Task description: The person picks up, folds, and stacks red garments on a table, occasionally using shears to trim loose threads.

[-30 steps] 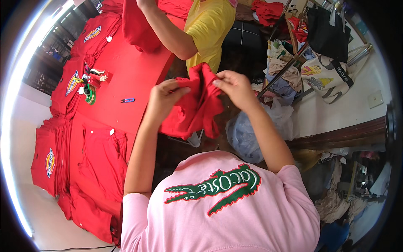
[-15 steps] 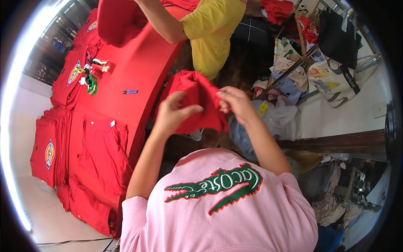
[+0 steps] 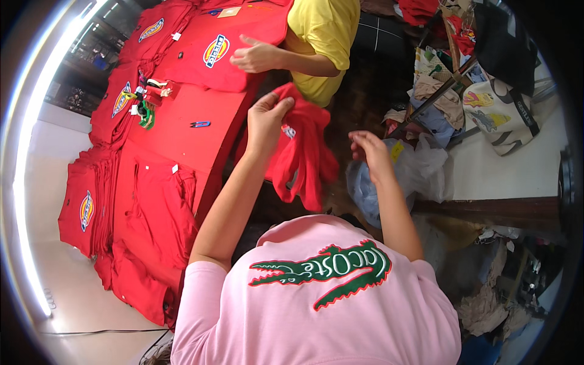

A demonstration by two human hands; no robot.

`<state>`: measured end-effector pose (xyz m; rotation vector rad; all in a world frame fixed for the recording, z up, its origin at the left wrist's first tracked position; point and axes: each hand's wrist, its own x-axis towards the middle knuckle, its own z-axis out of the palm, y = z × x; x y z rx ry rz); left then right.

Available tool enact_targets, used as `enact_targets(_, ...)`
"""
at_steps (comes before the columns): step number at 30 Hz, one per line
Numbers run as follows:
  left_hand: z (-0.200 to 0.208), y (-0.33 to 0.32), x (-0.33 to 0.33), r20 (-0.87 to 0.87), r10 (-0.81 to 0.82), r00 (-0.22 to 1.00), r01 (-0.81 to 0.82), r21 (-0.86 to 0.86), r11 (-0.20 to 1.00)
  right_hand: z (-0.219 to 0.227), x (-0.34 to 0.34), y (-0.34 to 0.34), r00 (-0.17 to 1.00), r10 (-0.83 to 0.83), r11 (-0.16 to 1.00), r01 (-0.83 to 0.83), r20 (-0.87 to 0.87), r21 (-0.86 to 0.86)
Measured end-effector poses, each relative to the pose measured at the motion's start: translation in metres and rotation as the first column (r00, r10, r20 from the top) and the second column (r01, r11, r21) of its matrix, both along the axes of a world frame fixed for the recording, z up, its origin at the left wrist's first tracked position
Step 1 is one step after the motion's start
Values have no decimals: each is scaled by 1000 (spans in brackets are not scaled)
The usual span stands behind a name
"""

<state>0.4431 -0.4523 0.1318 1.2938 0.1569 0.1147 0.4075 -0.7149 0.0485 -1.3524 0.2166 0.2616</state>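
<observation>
Red garment (image 3: 313, 143) hangs pinched from the left hand (image 3: 267, 118)

The left hand grasps the red garment near its upper edge, thumb pressed against the fingers. The right hand (image 3: 373, 153) is released, its fingers loosely bent and apart from the cloth. Between the two hands, the garment drops in bunched folds, just beside the long edge of the red worktop (image 3: 173, 143), with a small whitish patch showing near the gripping fingers. The person's pink shirt (image 3: 340, 331) fills the lower part of the view.

On the worktop, blue-handled thread snips (image 3: 199, 124) lie near a tangled cluster of red, white and green pieces (image 3: 146, 109). Farther up, a red shirt (image 3: 188, 70) is spread out with an oval emblem facing up. A co-worker's hand (image 3: 258, 56) is over that shirt; whether it touches the fabric cannot be told. The co-worker wears a yellow top (image 3: 331, 30).

Toward the left side, a layered stack of red shirts (image 3: 72, 207) sits next to loosely laid red clothes (image 3: 157, 204) with small white tags. Beyond the right hand is a translucent plastic bag (image 3: 426, 173); farther right, a pale tote bag (image 3: 499, 125) hangs below a black bag (image 3: 508, 52).
</observation>
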Motion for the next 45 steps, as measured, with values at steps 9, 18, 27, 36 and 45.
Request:
enact_targets(9,-6,30,-80,197,517,833,-525,-15,851,-89,-72,-80,941,-76,993,42,-329,-110)
enact_targets(18,-309,42,-264,-371,129,920,154,643,750,-134,-75,-30,919,186,930,-278,-347,-239)
enact_targets(27,-281,129,-382,-739,121,663,324,429,843,-191,-21,152,841,540,727,-460,11,-509)
enact_targets(36,-292,246,-456,-773,240,587,252,456,854,-212,58,249,968,248,535,-103,39,-839)
enact_targets(45,-246,317,-481,-920,246,304,148,300,942,-221,65,229,956,106,317,229,275,-920)
